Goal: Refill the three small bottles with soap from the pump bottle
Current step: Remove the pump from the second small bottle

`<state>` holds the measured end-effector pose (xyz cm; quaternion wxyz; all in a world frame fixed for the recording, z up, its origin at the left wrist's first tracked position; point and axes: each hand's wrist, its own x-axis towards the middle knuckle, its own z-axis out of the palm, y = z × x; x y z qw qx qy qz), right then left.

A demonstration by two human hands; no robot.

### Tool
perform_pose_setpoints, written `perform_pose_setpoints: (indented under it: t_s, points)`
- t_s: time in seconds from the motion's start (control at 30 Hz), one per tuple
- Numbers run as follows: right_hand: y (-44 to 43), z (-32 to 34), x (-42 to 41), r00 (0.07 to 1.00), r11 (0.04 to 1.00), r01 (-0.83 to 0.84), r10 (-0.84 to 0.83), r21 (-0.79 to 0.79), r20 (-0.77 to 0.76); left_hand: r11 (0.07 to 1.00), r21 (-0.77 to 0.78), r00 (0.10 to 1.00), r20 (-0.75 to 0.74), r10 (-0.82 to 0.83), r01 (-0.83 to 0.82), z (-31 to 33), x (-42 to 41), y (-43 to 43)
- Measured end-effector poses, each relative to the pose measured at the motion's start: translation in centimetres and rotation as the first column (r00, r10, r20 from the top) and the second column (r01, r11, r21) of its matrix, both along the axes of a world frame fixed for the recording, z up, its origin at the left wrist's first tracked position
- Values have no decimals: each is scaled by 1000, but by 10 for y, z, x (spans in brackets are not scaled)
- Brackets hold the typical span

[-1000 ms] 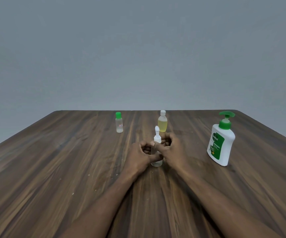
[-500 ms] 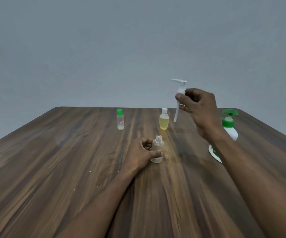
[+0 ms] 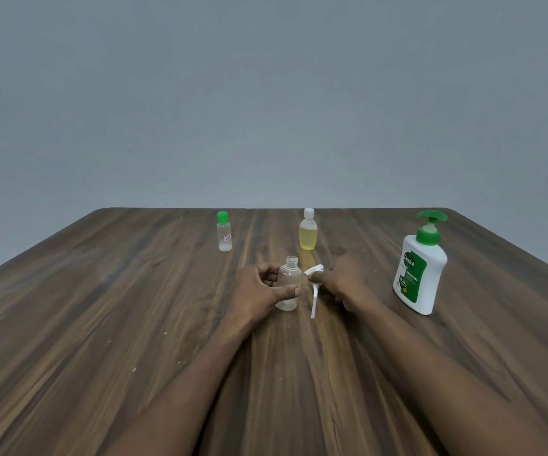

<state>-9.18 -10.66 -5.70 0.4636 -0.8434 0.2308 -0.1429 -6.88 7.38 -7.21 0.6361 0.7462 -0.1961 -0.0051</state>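
far left, toward the back of the wooden worktop (image 3: 101,307), stands the green-capped small bottle (image 3: 224,232), upright, closed, and looking nearly empty. nearer the middle, the left hand (image 3: 256,291) wraps fingers and thumb round the clear small bottle (image 3: 288,284), which stands upright on the worktop with its neck open and no soap visible inside. behind it, apart, the white-capped small bottle (image 3: 308,231) is closed and holds yellow liquid up to its shoulder. just right of the clear bottle is the small white pump top (image 3: 314,292), tilted, its thin tube slanting down toward the worktop; i cannot tell whether the tip touches the wood. the right hand (image 3: 341,281) pinches that top at its collar, low over the worktop. well to the right stands the pump bottle (image 3: 419,274), white with a green pump, upright and untouched.

as i judge it, the step in hand is opening the first bottle: its top is off and looks about to be set aside. the next move calls for laying the top down, freeing the right hand, then bringing the open neck under the green spout. the neck is narrow, so the two must line up closely, with the left hand steadying the light bottle while the pump is pressed.
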Motion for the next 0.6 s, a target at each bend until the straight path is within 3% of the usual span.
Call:
perform_pose_setpoints:
  t_s: [0.13,0.33,0.53,0.6]
  points:
    - [0,1,-2,1000,989,-8,5,-147,-22,1000,3,1000,3,-15,15,0,0,0]
    - [-7,-1,-6,998,994,-46,42,-96,-40,999,31,999,49,-22,20,-3,1,-2]
    - [-8,13,-8,997,960,-13,-10,-279,-82,1000,17,998,62,0,-1,-5,3,-2]
    - [-5,14,-6,995,968,-37,11,-248,-102,1000,4,998,64,9,-9,-5,4,-1]
